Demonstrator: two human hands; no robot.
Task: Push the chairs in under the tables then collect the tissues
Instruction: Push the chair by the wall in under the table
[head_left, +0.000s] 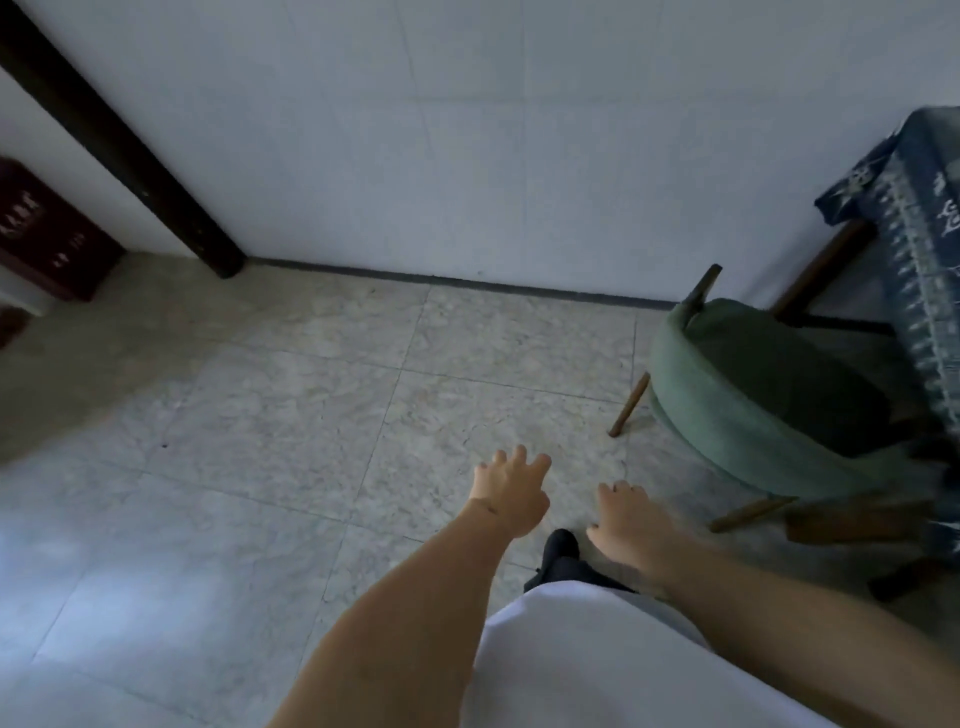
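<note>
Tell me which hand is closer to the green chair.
The right hand. It hangs nearer the green chair, beside its front wooden legs, while the left hand reaches out over the bare floor tiles farther away. Neither touches it.

Light: you're in a dim, bluish room; the brightest patch lies on the floor (78, 597) lower left.
Blur: your chair (769, 405) and tablecloth (924, 218) smear softly.
Distortion: wide-angle bending at edges.
</note>
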